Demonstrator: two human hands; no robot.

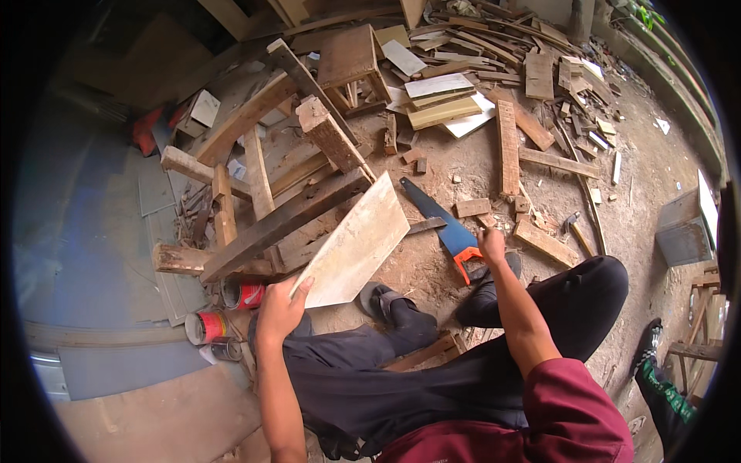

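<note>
1. My left hand (279,307), lower centre-left of frame, fingers closed on the bottom corner of a pale flat board (355,248); thumb on top face, board tilts up toward centre frame.
2. The board's upper edge rests against a dark long beam (285,224) that runs diagonally from left-middle up toward centre.
3. My right hand (491,245), centre-right, sits at the orange handle of a handsaw (444,228); fingers curl down at the handle, cannot tell if they actually grip it.
4. The saw has a blue blade and lies on the dirt ground (656,174), tip pointing to upper left, just right of the board.
5. Cans, lower left: a red can with a white band (244,293) lies just beside my left hand; another red-and-white can (205,326) is below-left of it; a smaller grey one (225,350) is under that. Label print too small to tell.
6. Hammer (575,231) on the ground, right of the saw, well apart from my hand.
7. Heap of scrap planks (463,85) fills the upper centre and upper right.
8. Grey box (683,231) at right edge, with a white panel on its far side.
9. My feet in dark sandals (386,302) sit below the board; dark trousers, maroon sleeve at bottom right.
</note>
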